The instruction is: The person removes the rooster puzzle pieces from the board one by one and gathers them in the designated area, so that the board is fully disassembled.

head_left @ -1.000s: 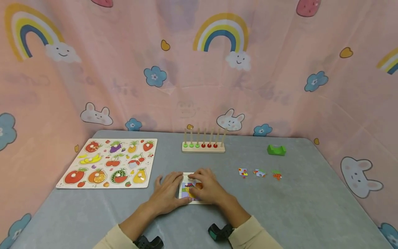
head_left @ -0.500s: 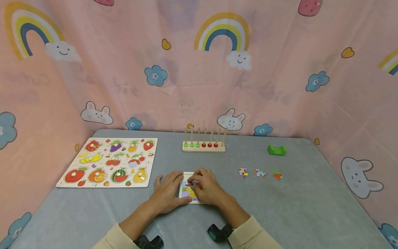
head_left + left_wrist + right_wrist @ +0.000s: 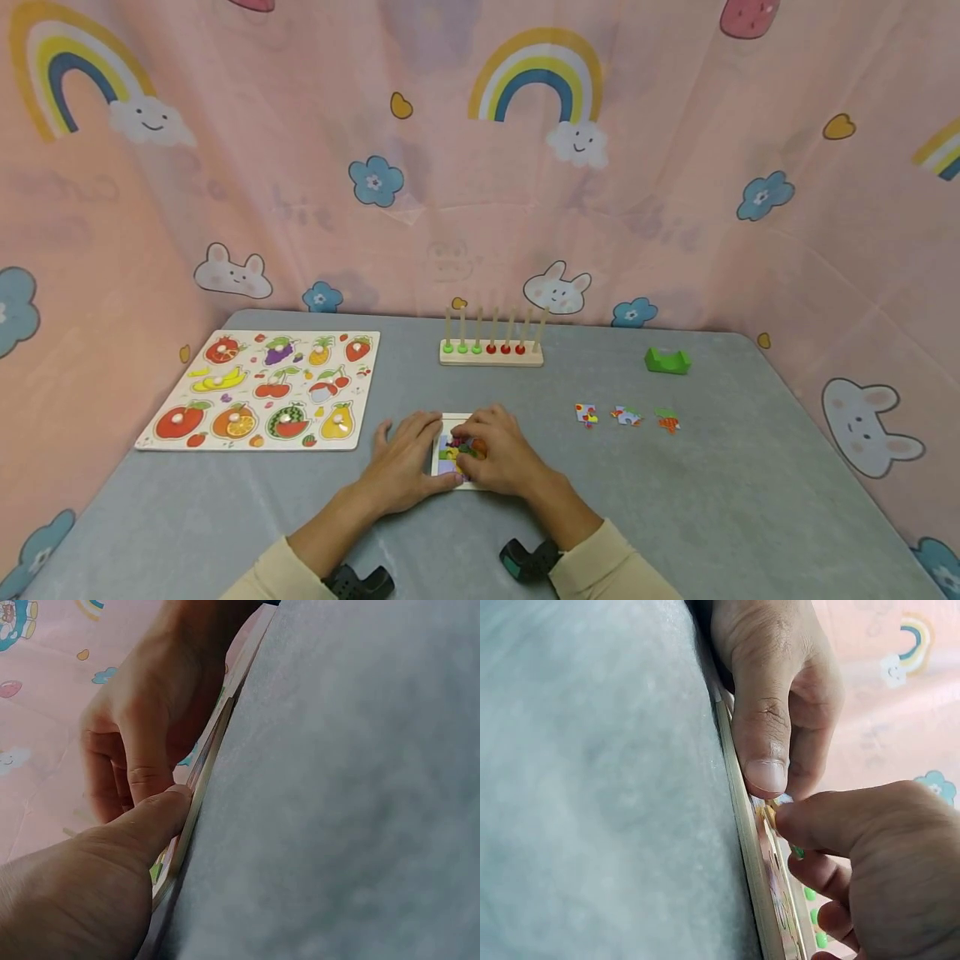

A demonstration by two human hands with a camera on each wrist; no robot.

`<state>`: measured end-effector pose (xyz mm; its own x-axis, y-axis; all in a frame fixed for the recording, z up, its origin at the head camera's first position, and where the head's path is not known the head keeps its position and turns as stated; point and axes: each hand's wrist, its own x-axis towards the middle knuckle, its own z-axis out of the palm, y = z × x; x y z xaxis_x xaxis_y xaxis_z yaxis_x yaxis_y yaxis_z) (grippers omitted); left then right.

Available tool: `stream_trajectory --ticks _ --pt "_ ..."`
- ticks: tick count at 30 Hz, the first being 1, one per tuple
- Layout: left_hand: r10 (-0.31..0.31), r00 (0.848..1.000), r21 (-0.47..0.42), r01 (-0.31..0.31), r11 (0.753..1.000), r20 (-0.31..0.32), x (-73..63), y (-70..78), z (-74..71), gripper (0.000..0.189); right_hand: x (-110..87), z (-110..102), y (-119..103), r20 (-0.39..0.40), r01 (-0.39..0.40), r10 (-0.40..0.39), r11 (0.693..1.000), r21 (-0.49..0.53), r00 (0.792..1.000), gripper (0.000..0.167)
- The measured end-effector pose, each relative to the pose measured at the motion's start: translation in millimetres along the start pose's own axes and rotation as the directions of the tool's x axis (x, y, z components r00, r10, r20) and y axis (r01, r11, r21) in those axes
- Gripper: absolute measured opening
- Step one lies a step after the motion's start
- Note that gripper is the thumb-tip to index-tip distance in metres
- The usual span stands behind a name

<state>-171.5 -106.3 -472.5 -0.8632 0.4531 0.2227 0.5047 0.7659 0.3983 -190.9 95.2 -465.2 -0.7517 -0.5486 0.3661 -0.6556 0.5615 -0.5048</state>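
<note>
Small puzzle board [image 3: 453,421] is flat on the surface [image 3: 757,500], lower centre of the head view, partly hidden by the hands. Left hand [image 3: 405,468] is spread along its left side, thumb on the near rim, looks like bracing. Right hand [image 3: 501,454] is bent over the picture, thumb and index tips apart at the board; can't tell if they pinch a piece. Three loose pieces [image 3: 626,416] lie right of centre. Risks, my read: a misaligned piece jams or pops neighbours out if pressed; board skids if the left thumb slips.
</note>
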Motion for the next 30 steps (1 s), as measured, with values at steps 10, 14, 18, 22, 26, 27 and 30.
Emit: stream_trajectory --ticks 10,14,18,22,26,27,30 --pt "-0.007 1.000 -0.013 0.007 1.000 0.000 -0.7 -2.3 -1.9 0.077 4.0 -2 -6 0.031 -0.025 0.025 1.000 -0.002 0.999 0.028" --pt "-0.010 1.000 0.007 0.010 1.000 -0.006 -1.3 -2.6 -0.2 0.077 5.1 -10 -11 0.033 -0.056 0.055 0.998 0.037 0.998 0.027" --pt "-0.008 1.000 0.017 0.008 1.000 -0.011 -1.5 -1.2 1.6 0.076 4.0 -24 -16 0.041 -0.066 0.063 0.994 0.083 0.997 0.027" --pt "-0.006 1.000 0.010 0.007 1.000 -0.011 -0.9 0.1 2.3 0.074 0.8 -39 -16 0.025 -0.060 0.058 0.993 0.097 0.998 0.028" --pt "-0.007 1.000 0.003 0.007 1.000 -0.008 -0.2 0.3 2.7 0.075 -3.7 -54 -16 0.003 -0.056 0.056 0.994 0.092 0.998 0.029" --pt "-0.007 1.000 0.002 0.007 1.000 -0.006 -0.2 0.2 2.6 0.076 -5.1 -58 -16 -0.002 -0.054 0.055 0.994 0.090 0.999 0.029" --pt "-0.007 1.000 0.002 0.007 1.000 -0.004 0.1 -0.2 2.5 0.077 -10.1 -70 -16 -0.029 -0.046 0.048 0.996 0.074 0.998 0.029"
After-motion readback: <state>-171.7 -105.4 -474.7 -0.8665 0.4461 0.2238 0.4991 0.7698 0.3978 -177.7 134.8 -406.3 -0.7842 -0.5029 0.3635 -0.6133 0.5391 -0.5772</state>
